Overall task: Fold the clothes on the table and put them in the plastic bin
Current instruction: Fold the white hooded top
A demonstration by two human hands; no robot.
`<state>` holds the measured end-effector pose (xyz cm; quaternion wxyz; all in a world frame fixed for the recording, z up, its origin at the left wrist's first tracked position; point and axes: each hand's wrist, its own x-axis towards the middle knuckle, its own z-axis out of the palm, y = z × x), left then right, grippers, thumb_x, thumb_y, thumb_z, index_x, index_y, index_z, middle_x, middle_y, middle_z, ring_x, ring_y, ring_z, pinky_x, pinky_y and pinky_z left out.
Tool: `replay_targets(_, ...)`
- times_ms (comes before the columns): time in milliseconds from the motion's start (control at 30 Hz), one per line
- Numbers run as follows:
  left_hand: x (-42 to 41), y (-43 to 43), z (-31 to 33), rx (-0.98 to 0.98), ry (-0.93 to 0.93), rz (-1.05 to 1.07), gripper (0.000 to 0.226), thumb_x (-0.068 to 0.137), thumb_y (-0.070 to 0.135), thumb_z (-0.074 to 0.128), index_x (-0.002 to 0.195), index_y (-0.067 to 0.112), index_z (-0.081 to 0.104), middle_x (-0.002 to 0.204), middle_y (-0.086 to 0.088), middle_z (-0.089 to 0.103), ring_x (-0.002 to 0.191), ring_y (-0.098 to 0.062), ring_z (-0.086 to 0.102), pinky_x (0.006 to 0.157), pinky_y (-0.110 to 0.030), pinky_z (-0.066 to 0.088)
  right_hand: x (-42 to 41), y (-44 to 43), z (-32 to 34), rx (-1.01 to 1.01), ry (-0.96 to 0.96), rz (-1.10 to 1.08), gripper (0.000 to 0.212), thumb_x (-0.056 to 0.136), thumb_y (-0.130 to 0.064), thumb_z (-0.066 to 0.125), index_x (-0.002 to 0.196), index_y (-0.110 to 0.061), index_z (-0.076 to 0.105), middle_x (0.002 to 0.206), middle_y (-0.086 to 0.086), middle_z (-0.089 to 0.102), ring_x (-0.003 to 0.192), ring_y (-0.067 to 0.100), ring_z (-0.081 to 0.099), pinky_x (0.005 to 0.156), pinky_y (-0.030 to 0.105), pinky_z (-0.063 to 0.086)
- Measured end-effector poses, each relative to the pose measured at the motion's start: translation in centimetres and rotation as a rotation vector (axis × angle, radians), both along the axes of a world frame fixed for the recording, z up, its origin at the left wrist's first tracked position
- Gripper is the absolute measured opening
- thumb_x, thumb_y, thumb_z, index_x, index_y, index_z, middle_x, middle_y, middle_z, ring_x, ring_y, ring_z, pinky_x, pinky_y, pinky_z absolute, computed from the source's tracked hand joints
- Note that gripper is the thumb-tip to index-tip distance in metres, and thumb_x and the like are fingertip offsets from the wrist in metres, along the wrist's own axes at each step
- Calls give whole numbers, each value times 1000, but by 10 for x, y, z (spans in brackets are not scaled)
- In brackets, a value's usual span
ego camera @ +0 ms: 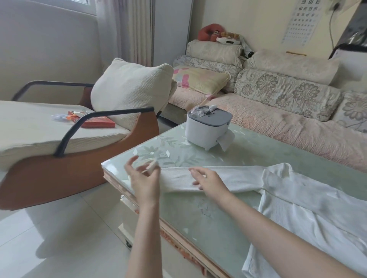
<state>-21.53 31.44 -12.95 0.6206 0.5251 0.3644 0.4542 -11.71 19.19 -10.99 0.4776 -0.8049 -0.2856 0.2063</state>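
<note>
Fold barely started; white shirt (pixel 307 198) lies spread.
Person's left hand (pixel 144 179) pinches cuff (pixel 153 166); right hand (pixel 209 181) beside it rests open on sleeve (pixel 238 178).

One wide-angle head view looks forward and down from close above the worktop (pixel 188 218), at its near edge, facing across it toward the sofa (pixel 278 123) beyond, armchair (pixel 39 127) left of it.

Far left, daylight through a window (pixel 83 2) and sheer curtain (pixel 127 29). Left, a rocking armchair (pixel 79 156) with cream cushion (pixel 131 89). Far right, a sofa (pixel 278 121) piled with floral cushions (pixel 288 93); above, an eye chart (pixel 301 21) on a cream wall (pixel 248 23). Underfoot, glossy pale floor (pixel 59 238).
</note>
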Motion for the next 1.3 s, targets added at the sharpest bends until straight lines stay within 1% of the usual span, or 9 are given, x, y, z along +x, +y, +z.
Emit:
replay_targets(133,32,-33,4,58,25,-296,70,80,4,70,136,22,31,106,1,65,86,-13,65,81,-39,55,-5,21,28,164,301,2,33,93,-42,54,102,-11,62,91,3,64,79,20,64,75,37,55)
replay_targets(333,44,-53,6,67,104,-668,92,82,1,68,150,15,7,95,4,64,71,4,66,61,-9,48,20,-6,23,159,335,-161,26,83,-27,71,101,-9,64,94,10,72,73,18,70,60,25,54)
replay_targets(400,44,-52,5,91,149,-692,85,84,6,66,150,17,13,100,6,68,83,0,65,71,-12,51,30,-19,12,157,275,-257,8,88,-18,65,85,-11,64,72,3,66,52,5,59,46,15,44)
replay_targets(467,46,-44,1,196,205,-575,59,88,5,59,141,18,36,106,5,68,92,-8,63,81,-26,51,41,-33,5,176,245,-347,20,93,-15,58,74,-13,60,60,-3,60,44,1,52,39,12,37)
replay_targets(567,55,-23,-5,486,390,-397,45,91,1,49,132,19,49,127,3,58,121,-15,47,102,-30,36,53,-50,3,172,293,-302,12,95,-14,55,88,-10,64,84,4,67,70,13,63,57,21,48)
replay_targets(700,88,-4,-5,717,532,-682,34,96,21,49,130,27,51,124,6,60,125,-10,45,116,-38,11,60,-63,2,193,262,-167,18,96,-13,54,111,-10,64,99,4,69,86,15,66,79,26,51)
replay_targets(833,118,2,-8,669,721,-818,19,83,52,58,95,37,61,95,6,62,104,-20,54,94,-36,40,71,-79,-1,259,302,-147,17,95,-16,55,108,-11,65,95,2,70,80,11,68,70,19,53)
replay_targets(967,129,5,-21,741,796,-795,60,72,75,54,73,15,55,76,-2,63,87,-27,58,80,-33,39,99,-113,4,311,301,-231,13,96,-15,53,95,-15,65,88,3,68,72,11,65,65,22,51)
replay_targets(1300,217,-66,-5,706,583,-780,35,78,44,71,63,24,47,65,5,47,64,-19,45,54,-30,31,170,-252,-7,400,329,-547,18,97,-14,49,104,-7,65,91,7,71,83,21,67,81,34,51)
